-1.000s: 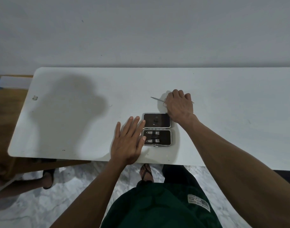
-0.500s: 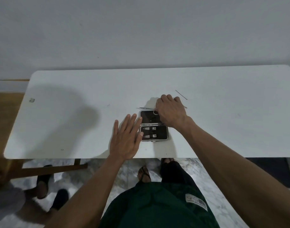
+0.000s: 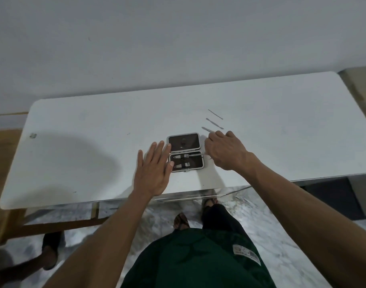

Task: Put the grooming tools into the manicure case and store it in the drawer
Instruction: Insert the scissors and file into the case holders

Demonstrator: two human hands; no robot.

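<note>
Left of the case, left hand (image 3: 154, 171) lies flat, fingers straight, tips touching the open manicure case (image 3: 186, 152) edge. Case holds two clippers in its near half. Right hand (image 3: 224, 151), just right of case, fingers curled; whether it pinches a tool I cannot tell. Three loose tools (image 3: 214, 122) lie just beyond it, long axes slanting, right hand nearer. No readable writing.

The right hand (image 3: 224, 151) hid its own fingertips and the right end of a thin metal tool in the open grey manicure case (image 3: 186, 152). Whether it gripped that tool could not be told. The white desk (image 3: 94, 125) blurred along its near edge.
</note>
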